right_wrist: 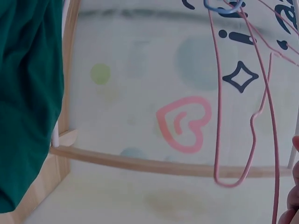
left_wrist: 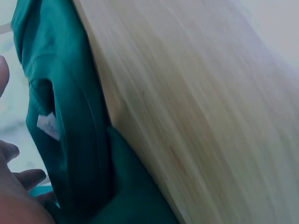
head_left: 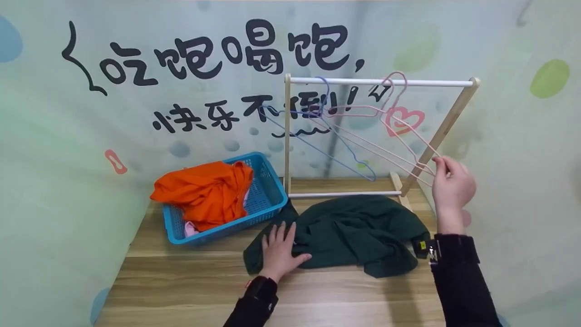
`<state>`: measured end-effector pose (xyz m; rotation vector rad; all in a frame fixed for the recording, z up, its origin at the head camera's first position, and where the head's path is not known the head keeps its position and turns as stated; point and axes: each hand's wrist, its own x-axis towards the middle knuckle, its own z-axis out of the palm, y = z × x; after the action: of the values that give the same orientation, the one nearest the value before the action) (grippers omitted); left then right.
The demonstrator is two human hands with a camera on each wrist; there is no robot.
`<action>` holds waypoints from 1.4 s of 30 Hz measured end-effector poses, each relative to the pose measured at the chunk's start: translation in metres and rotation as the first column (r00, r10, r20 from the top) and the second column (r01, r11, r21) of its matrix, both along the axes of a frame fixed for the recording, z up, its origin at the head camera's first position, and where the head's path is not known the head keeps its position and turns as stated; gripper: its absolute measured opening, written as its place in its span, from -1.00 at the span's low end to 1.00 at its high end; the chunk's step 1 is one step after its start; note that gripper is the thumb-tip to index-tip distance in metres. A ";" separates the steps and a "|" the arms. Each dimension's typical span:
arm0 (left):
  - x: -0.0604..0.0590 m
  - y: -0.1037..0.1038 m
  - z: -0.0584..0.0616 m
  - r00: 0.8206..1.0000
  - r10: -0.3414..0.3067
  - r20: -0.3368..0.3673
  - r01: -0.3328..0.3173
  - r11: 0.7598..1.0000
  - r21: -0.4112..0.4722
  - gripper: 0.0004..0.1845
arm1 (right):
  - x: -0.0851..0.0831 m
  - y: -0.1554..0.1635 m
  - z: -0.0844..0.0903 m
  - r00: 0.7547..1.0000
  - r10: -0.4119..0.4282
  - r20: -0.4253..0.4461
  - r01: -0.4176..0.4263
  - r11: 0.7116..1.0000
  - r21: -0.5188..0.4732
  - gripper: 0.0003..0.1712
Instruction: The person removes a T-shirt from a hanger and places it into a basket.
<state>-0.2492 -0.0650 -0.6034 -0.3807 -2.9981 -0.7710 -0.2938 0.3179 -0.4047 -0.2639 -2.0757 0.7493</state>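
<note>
Left hand: your left hand [head_left: 279, 252] lies flat on the near-left part of the dark green garment [head_left: 358, 234], fingers [head_left: 278, 234] straight and spread, pressing the cloth to the tabletop and gripping nothing.
Right hand: your right hand [head_left: 451, 186] is raised at the right end of the small wooden drying rack [head_left: 454, 116], its fingers curled round the lower end of a thin pink wire hanger [head_left: 404, 145].
Green garment: it lies crumpled on the light wooden tabletop [head_left: 190, 281], just near of the rack's lower white rail, right of the basket; the left wrist view shows a small white label [left_wrist: 48, 126] on it.
Pink hanger: its hook is over the white top rail [head_left: 381, 82] and it slants down to the right into your hand; a second pink wire hanger hangs beside it.
Blue hanger: a thin blue wire hanger [head_left: 336, 150] hangs from the same rail, left of the pink ones.
Basket: a blue plastic basket [head_left: 268, 190] stands at the far left of the tabletop, holding a bunched orange garment [head_left: 204, 190], with a bit of pink cloth under it.
</note>
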 end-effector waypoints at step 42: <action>-0.002 0.037 -0.033 0.985 0.168 -0.043 -0.173 0.971 -0.163 -0.36 | 0.003 -0.032 -0.053 0.963 0.255 -0.085 -0.236 0.953 0.191 -0.49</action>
<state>-0.2516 -0.0283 -0.6367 -0.1320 -3.0257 -0.4988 -0.2911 0.2854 -0.4574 0.1370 -2.0773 0.6997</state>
